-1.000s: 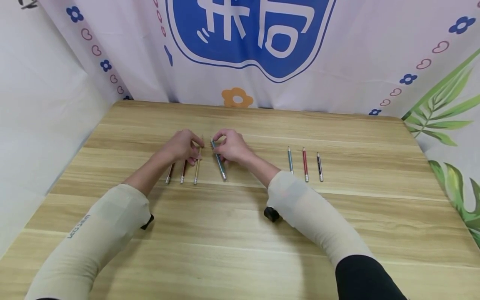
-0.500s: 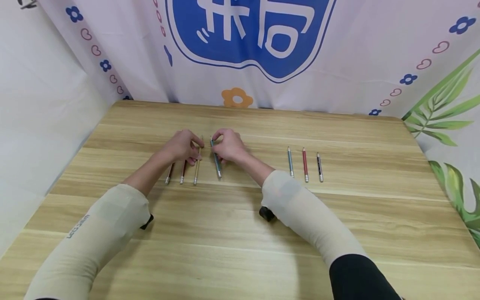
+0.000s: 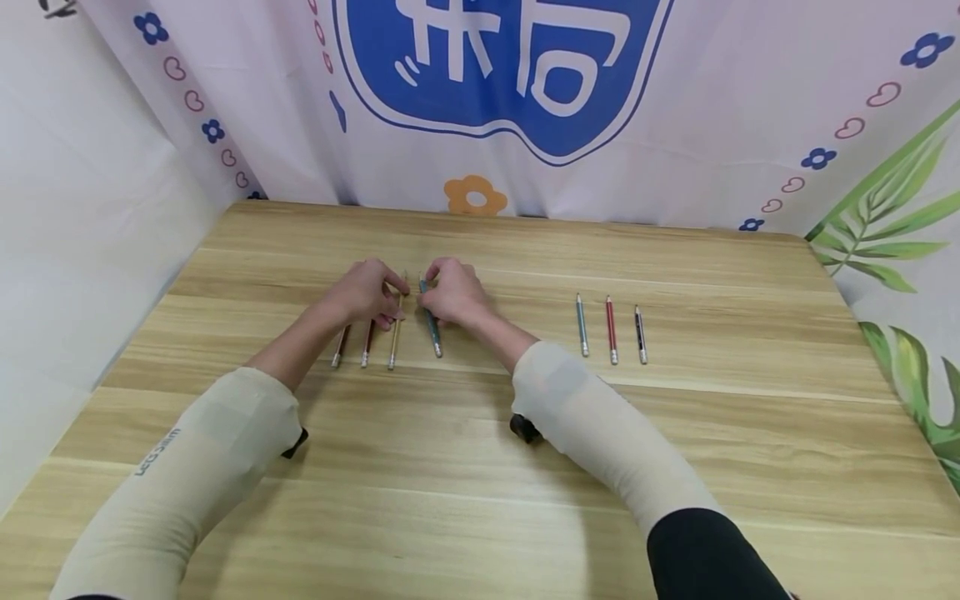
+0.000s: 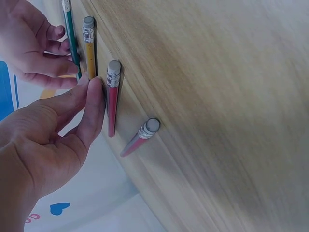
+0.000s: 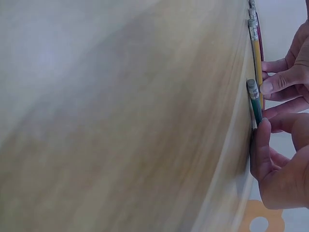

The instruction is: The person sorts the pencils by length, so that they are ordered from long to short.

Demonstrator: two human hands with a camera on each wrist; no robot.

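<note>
Toward far edge (image 3: 637, 227), right fingers (image 5: 263, 150) pinching teal pencil (image 3: 432, 327), gap leftward

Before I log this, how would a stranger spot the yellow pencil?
On the wooden table, find the person's left hand. It pinches the yellow pencil, flanked by a red pencil and a blue-green pencil; no other is yellow.

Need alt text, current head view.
A person's left grip pinches a yellow pencil and right grip a teal pencil on a wooden table. Two reddish pencils lie left of these, partly hidden; a light blue pencil, red pencil and dark pencil lie right.
</note>
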